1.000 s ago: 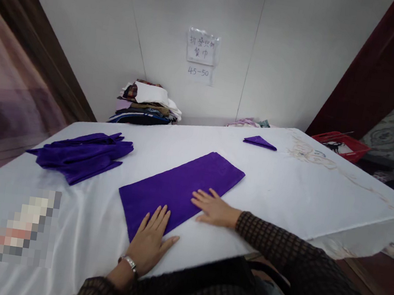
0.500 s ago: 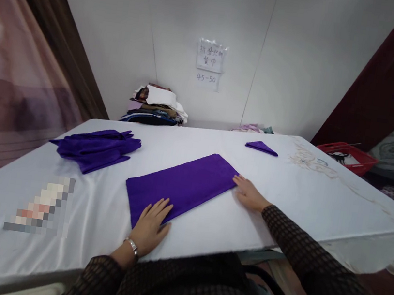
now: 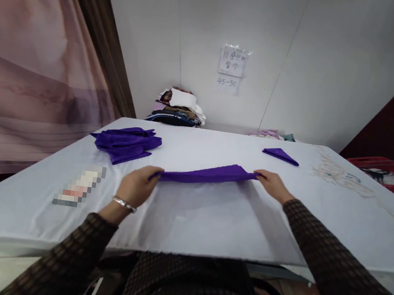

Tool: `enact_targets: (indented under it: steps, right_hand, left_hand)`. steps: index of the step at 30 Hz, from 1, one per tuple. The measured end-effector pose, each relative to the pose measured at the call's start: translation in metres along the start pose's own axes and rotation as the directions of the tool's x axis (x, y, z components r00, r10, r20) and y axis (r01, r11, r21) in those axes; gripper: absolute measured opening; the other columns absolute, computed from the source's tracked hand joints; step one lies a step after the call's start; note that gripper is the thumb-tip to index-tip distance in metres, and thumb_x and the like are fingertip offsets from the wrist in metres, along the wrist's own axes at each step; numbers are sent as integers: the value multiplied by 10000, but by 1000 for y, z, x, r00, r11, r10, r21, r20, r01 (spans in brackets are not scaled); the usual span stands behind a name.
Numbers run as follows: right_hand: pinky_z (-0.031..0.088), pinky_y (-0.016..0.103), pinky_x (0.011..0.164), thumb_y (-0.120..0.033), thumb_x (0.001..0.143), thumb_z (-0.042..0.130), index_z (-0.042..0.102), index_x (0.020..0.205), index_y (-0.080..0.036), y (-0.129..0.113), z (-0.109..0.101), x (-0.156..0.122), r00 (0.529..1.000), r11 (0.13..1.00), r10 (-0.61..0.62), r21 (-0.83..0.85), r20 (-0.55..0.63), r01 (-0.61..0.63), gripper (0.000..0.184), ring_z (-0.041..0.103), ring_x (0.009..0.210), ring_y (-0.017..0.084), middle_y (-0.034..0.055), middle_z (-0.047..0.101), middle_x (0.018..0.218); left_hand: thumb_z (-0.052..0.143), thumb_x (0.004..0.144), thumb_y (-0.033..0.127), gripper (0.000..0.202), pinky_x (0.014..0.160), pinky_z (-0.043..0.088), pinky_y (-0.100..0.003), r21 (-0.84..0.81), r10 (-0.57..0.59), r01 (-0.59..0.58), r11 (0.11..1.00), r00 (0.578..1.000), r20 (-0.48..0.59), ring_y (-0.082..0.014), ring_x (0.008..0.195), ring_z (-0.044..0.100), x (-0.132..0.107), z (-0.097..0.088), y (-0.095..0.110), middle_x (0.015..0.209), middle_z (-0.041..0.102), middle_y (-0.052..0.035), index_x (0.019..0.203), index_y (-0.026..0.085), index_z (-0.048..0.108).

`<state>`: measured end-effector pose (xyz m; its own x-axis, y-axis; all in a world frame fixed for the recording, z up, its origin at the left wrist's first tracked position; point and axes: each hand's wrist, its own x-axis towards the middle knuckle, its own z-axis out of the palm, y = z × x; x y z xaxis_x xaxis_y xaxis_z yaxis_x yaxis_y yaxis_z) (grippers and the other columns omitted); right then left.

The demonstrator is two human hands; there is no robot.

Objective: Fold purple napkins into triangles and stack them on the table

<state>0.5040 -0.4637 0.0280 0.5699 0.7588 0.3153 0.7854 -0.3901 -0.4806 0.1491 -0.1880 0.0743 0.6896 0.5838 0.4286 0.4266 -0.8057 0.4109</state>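
A purple cloth napkin (image 3: pixel 208 174) is stretched between my two hands and lifted a little off the white tablecloth (image 3: pixel 209 217). My left hand (image 3: pixel 136 188) is closed on its left end. My right hand (image 3: pixel 272 185) pinches its right end. A pile of purple napkins (image 3: pixel 126 141) lies to the left. One folded purple napkin (image 3: pixel 279 154) lies at the back right.
A stack of mixed folded cloths (image 3: pixel 178 108) sits against the white wall under a paper sign (image 3: pixel 232 64). A red basket (image 3: pixel 387 172) stands off the table's right side. A pink curtain (image 3: pixel 28 70) hangs on the left. A blurred patch (image 3: pixel 79 185) lies near my left hand.
The napkin lay flat with both palms pressed on it. My hands have slid to its two ends, gripped them and raised it off the table. The camera has swung rightward.
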Motion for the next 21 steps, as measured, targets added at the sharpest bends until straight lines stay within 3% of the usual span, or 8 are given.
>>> enact_targets:
  steps: [2,5,7,9,11,13,17,21]
  right_hand:
    - [496,399,860,-321,807,562,670,1049,-200,-9,-39,4,999,986,-13,163,-49,21,291,635,919,227,58,702,1001]
    - [519,381,779,-394,746,663,672,1035,-218,-23,-96,13,998,934,13,356,-57,8,339,641,818,198,46,700,918]
    - [511,337,730,-387,747,670,684,994,-214,-28,-120,24,999,908,29,418,-17,-20,301,634,765,160,46,693,891]
    - [493,286,649,-368,738,677,687,964,-196,-25,-125,40,997,889,75,450,36,-83,284,620,695,129,42,688,845]
    - [478,259,585,-348,707,696,687,939,-175,-16,-110,58,988,883,134,443,75,-153,290,610,644,126,40,689,801]
    - [488,265,576,-317,693,691,690,916,-154,-4,-80,74,979,907,181,368,94,-204,276,620,653,151,50,699,791]
    - [511,331,749,-229,734,602,701,933,-125,13,-12,91,965,967,256,-35,63,-254,245,652,826,219,88,717,880]
    - [369,418,1014,-216,793,526,608,1182,-100,1,43,87,966,953,256,-159,-25,-256,414,501,1193,289,162,600,1230]
  left_hand:
    - [569,748,373,279,784,513,-309,-236,-104,89,968,993,-52,-202,847,631,16,-31,1,896,711,-7,957,226,682]
    - [697,655,382,357,763,515,-303,-551,-203,152,820,979,-32,-161,765,617,41,-67,5,834,683,-8,940,169,672]
    - [725,635,318,392,754,514,-309,-701,-245,216,680,968,61,-123,703,608,57,-77,8,813,666,-9,968,127,645]
    - [741,614,275,406,721,518,-307,-773,-260,301,558,948,181,-105,653,601,73,-71,8,779,657,-9,965,106,627]
    - [769,574,287,402,684,520,-299,-766,-264,381,518,923,281,-112,627,601,85,-50,3,735,652,-11,904,103,630]
    - [789,538,343,400,664,518,-298,-685,-308,448,574,893,327,-134,628,608,93,-18,-7,704,651,-15,825,111,634]
    - [753,586,413,358,718,513,-350,-368,-442,520,771,852,280,-215,731,641,97,46,-31,721,678,-60,767,120,656]
    - [650,721,340,359,914,437,-423,-186,-466,496,848,865,185,-304,1036,595,85,87,-43,1073,662,-180,978,90,651]
